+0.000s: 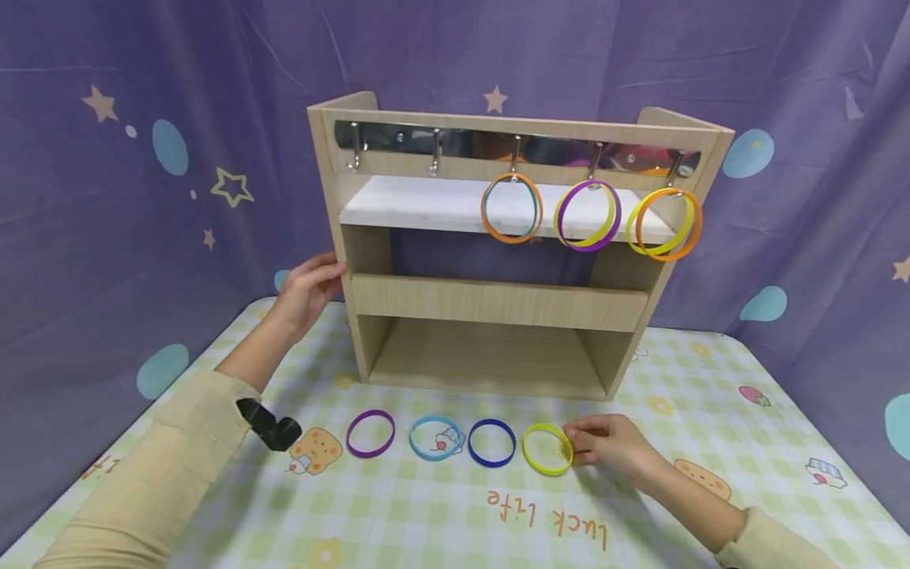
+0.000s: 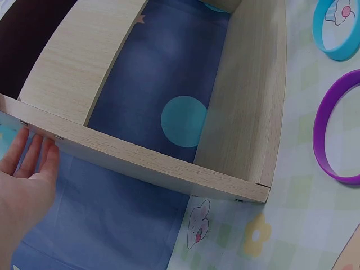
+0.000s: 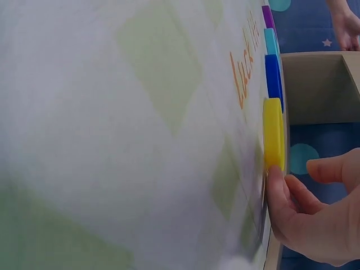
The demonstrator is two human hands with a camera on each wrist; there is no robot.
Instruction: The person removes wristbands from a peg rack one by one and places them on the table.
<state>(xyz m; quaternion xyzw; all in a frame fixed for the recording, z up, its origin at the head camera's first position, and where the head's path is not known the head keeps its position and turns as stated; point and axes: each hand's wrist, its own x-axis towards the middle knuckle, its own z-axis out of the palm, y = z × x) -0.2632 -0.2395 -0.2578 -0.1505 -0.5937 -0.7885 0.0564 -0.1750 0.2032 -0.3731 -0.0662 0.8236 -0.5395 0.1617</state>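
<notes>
My left hand (image 1: 307, 292) rests its fingertips on the left side panel of a wooden shelf unit (image 1: 498, 304); the left wrist view shows the fingers (image 2: 29, 152) extended against that panel. On the tablecloth, a yellow silicone wristband (image 1: 547, 450) lies at the right end of a row. My right hand (image 1: 613, 446) touches its right edge with the fingertips. Seen from the right wrist, the thumb (image 3: 326, 169) stands apart from the band. Leftward along the row lie a dark blue wristband (image 1: 492, 443), a light blue one (image 1: 436, 438) and a purple one (image 1: 370, 434).
A metal hook rail (image 1: 469, 145) runs across the unit's top front. Its three right hooks each carry a pair of bands: orange and green (image 1: 512, 209), purple and yellow (image 1: 587, 216), yellow and orange (image 1: 664, 224). Behind hangs a purple curtain (image 1: 213, 79).
</notes>
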